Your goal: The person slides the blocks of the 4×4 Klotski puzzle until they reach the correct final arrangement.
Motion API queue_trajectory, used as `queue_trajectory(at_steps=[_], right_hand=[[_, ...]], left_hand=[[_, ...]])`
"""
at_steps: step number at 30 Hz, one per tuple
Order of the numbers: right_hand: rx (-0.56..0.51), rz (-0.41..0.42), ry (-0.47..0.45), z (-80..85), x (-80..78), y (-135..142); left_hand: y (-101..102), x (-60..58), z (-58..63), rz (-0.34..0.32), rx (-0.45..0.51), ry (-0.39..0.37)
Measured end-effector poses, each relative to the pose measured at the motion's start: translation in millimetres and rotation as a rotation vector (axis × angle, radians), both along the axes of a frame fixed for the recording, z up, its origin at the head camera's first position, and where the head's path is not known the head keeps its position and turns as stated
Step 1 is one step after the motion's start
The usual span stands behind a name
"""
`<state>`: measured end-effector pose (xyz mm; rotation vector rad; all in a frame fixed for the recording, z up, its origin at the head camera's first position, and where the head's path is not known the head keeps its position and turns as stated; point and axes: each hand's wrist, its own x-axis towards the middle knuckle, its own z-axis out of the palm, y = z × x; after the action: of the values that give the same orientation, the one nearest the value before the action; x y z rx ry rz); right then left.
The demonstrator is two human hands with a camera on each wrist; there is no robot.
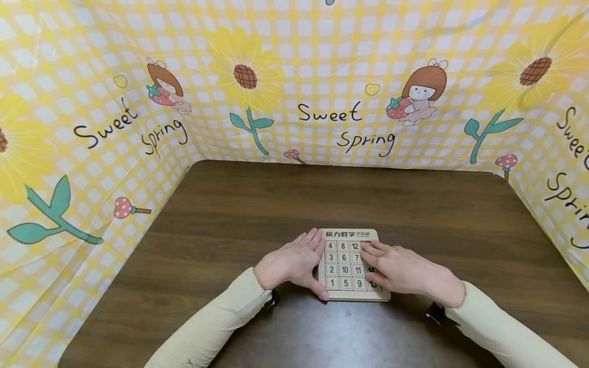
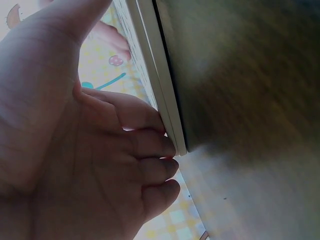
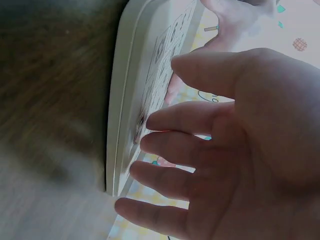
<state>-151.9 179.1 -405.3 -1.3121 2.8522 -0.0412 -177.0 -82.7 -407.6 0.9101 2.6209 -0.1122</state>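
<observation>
A square wooden number slide puzzle [image 1: 356, 295] lies flat on the table, with Chinese lettering along its far rim. Rows of numbered tiles [image 1: 344, 270] fill its frame; a dark gap shows at the far right corner, partly covered by fingers. My left hand [image 1: 294, 260] lies along the puzzle's left edge, fingers extended near the far corner and thumb at the near corner. In the left wrist view, its fingertips touch the side edge. My right hand [image 1: 400, 268] reaches over the right column with fingers extended, hiding some tiles. Its index fingertip is close to the gap; contact is unclear.
The dark wooden table [image 1: 276, 194] extends around the puzzle. A yellow checked cloth [image 1: 317, 61] printed with flowers and "Sweet Spring" hangs along the back and both sides. Cream sleeves [image 1: 221, 312] cover the forearms, with something black under each wrist.
</observation>
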Motion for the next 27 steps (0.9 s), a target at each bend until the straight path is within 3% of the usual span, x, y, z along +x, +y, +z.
queue_trajectory(at_steps=[10, 27], right_hand=[[-0.012, -0.003, -0.032, -5.4, -10.0, -8.7], [-0.055, -0.069, -0.056, -3.4, -10.5, 15.4]], left_hand=[[-0.2, 0.5, 1.3, 0.005, 0.003, -0.002], [0.2, 0.0, -0.8, 0.002, -0.006, 0.005]])
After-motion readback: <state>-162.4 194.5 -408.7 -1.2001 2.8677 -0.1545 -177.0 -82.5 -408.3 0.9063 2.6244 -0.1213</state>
